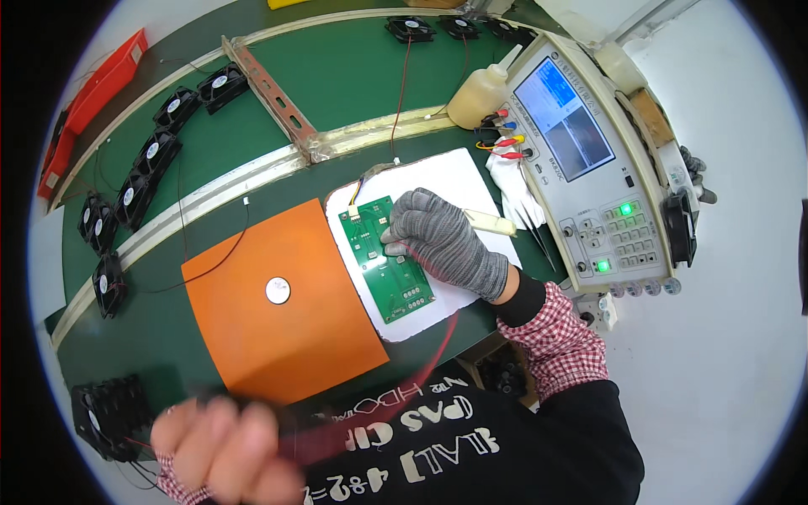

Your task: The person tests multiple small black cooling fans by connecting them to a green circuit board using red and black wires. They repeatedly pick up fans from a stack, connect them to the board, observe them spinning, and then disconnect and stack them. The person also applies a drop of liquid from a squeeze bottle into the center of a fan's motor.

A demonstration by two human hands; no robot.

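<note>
My right hand [438, 236], in a grey knit glove, is over the green circuit board [379, 278]. Its fingers pinch the end of a thin red wire [446, 341] at the board's surface; the plug itself is hidden. The wire bows down and left, smeared, toward my left hand [231, 450]. That bare hand is low at the front, blurred by motion, its fingers curled round something dark I cannot make out. The board lies on a white pad [463, 185], with a white connector [353, 212] and coloured leads at its upper left corner.
An orange sheet [286, 337] bearing a round white disc [278, 290] lies left of the board. Black fans [151, 151] line the left side. A tester with a screen [566, 118], a squeeze bottle [477, 97] and tweezers [536, 223] are on the right. A metal bar [269, 93] crosses the back.
</note>
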